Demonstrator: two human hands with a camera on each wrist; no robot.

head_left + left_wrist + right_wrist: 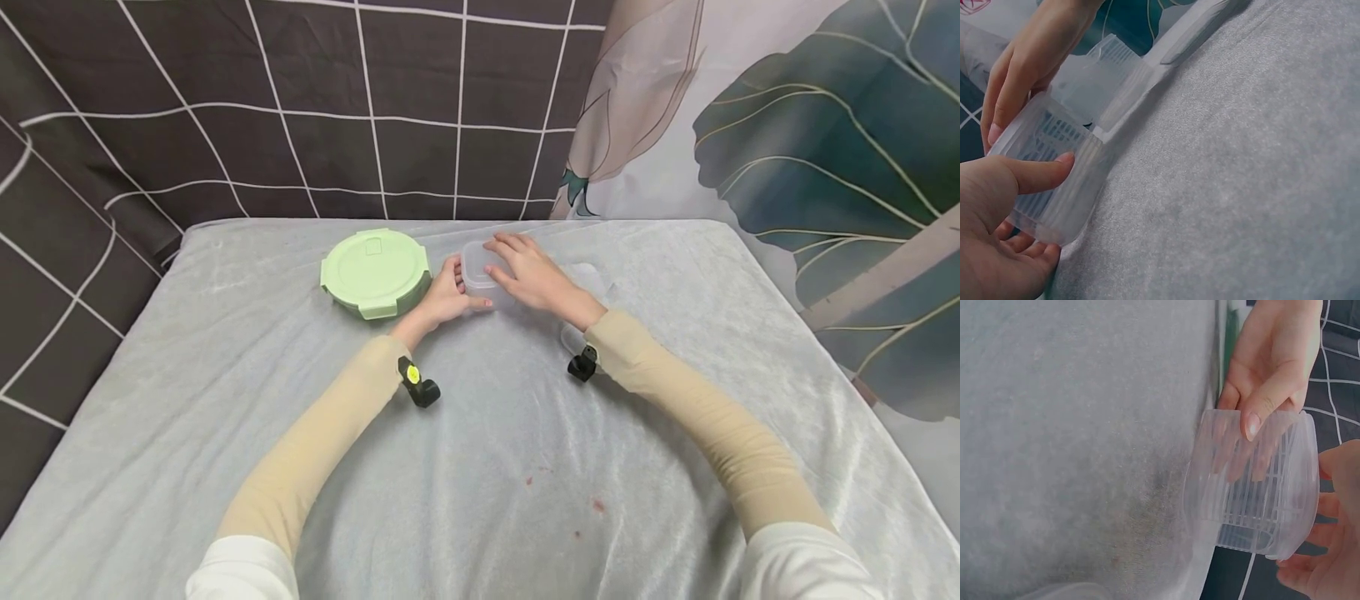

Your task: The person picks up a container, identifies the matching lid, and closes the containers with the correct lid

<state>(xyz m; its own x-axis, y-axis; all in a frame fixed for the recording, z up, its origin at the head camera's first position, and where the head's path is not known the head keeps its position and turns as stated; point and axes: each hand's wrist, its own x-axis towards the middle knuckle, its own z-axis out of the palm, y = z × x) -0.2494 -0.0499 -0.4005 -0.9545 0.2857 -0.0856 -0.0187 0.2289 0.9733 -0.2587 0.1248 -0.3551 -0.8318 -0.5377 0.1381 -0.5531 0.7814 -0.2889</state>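
A small clear plastic container (474, 258) with a translucent lid sits near the back of the table, between both hands. My left hand (444, 298) holds its left side, thumb across the near wall and fingers behind, as the left wrist view shows on the ribbed container (1072, 200). My right hand (536, 275) rests its spread fingertips on the lid; in the right wrist view those fingers (1329, 537) lie along the lid edge. Another clear container (1100, 78) stands just beyond, partly hidden by the right hand in the head view.
A round bowl with a light green clip lid (375, 265) stands left of my left hand. Near my right wrist lies a clear plastic piece (572, 340), partly covered by the wrist camera. Grey cloth (480, 467) covers the table; a dark gridded curtain (412, 150) hangs behind.
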